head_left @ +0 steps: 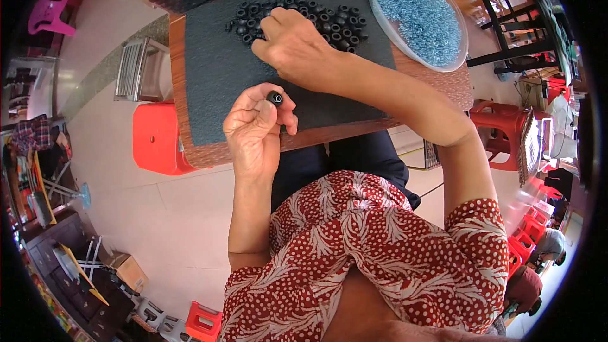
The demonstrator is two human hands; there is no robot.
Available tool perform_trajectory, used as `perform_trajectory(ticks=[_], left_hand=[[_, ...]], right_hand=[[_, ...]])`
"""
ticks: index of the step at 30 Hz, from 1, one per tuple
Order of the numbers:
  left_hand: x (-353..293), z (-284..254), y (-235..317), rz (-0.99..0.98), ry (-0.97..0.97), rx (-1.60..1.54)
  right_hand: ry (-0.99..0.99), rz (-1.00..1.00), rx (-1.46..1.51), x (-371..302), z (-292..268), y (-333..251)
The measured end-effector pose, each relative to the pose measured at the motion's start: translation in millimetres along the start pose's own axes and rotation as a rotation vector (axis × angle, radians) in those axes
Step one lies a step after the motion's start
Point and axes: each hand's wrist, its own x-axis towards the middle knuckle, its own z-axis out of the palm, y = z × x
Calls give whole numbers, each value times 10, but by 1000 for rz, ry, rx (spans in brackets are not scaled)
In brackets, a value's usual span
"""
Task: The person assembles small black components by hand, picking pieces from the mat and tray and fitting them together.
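Observation:
My left hand [252, 125] is closed over the front edge of the mat, thumb and fingers pinching a small black cylindrical part [275, 97]. The part's round end faces up and shows a pale ring inside. Farther out, my right hand [292, 45] reaches down to a spread of small black ring-shaped caps [345, 27]. Its fingers are curled, and their tips are hidden, so whatever they hold does not show. The caps lie loose on a dark grey mat [212, 82].
A round clear tub [464, 38] of small shiny blue pieces stands at the table's far right. At the far left is a clear container [171, 0] of black parts. A red stool [155, 139] and a metal stool [131, 71] stand left of the wooden table [179, 57].

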Motion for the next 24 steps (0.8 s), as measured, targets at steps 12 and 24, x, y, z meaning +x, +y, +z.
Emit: perform_trajectory(ticks=[12, 24], left_hand=[[16, -54, -19, 31, 21, -65], [85, 168, -130, -75, -16, -96]], right_hand=[[-249, -157, -192, 144, 13, -17], [-33, 515, 817, -373, -881, -163]])
